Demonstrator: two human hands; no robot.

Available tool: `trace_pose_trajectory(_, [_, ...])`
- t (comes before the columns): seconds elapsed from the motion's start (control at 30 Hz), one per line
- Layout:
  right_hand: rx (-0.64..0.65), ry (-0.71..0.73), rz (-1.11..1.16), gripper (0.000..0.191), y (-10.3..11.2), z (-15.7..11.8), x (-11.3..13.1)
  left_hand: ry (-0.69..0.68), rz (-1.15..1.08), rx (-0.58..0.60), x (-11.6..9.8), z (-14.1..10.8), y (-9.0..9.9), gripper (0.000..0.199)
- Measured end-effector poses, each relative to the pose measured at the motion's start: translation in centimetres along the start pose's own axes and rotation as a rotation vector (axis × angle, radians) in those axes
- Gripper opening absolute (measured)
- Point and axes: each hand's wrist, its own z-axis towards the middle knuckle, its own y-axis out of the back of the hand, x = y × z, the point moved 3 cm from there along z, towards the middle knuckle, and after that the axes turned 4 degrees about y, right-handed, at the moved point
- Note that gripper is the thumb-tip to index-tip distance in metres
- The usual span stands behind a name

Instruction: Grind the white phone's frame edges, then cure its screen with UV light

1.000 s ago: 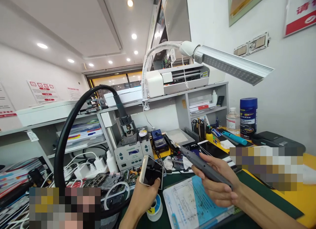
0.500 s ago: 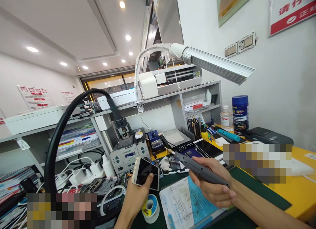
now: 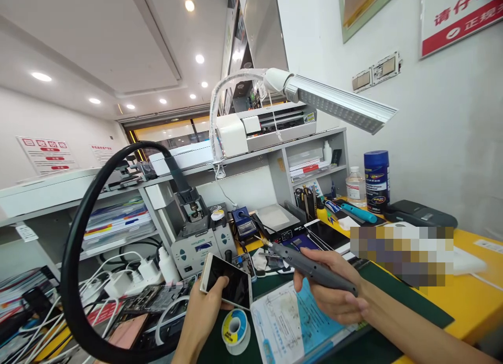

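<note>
An electronics repair shop with a cluttered workbench. Left of the left hand (image 3: pixel 201 307), circuit boards (image 3: pixel 151 300) lie among tangled white cables (image 3: pixel 113 274); beyond that hand stands a grey rework station (image 3: pixel 204 250) with a small display, and just right of it sits a spool (image 3: pixel 234 330). Beyond the right hand (image 3: pixel 334 288) are upright hand tools (image 3: pixel 308 200) and a black-screened device (image 3: pixel 329 235). High above and right of it hangs a sign (image 3: pixel 462 26) in red Chinese characters; recessed ceiling lights (image 3: pixel 200 58) shine above both hands.
</note>
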Motion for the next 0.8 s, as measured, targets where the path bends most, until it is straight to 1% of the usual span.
trace_pose_trajectory(0.1, [-0.069,0.025,-0.02,0.087,-0.1,-0.1,0.1,0.013,-0.05,0.009,0.6,0.3,0.3,0.024])
trace_pose_trajectory(0.2, [-0.128,0.047,-0.036,0.082,-0.5,-0.2,0.3,-0.006,-0.106,0.043,0.9,0.4,0.3,0.023])
trace_pose_trajectory(0.37, [-0.198,0.072,-0.075,0.075,-0.5,-0.4,0.3,-0.064,-0.188,0.132,0.1,-0.5,0.5,0.018])
trace_pose_trajectory(0.47, [-0.223,0.089,-0.12,0.072,-0.5,-0.5,0.1,-0.078,-0.217,0.17,-0.3,-1.2,1.1,0.021])
trace_pose_trajectory(0.6, [-0.248,0.105,-0.195,0.052,-0.7,-0.5,-0.2,-0.034,-0.273,0.175,0.2,-1.6,1.9,0.025])
trace_pose_trajectory(0.7, [-0.279,0.106,-0.269,0.04,-0.9,-0.5,-0.3,0.018,-0.36,0.155,1.1,-1.6,2.3,0.021])
trace_pose_trajectory(0.8, [-0.334,0.124,-0.356,0.031,-1.1,-0.2,-0.1,0.036,-0.473,0.141,1.6,-1.8,2.4,0.015])
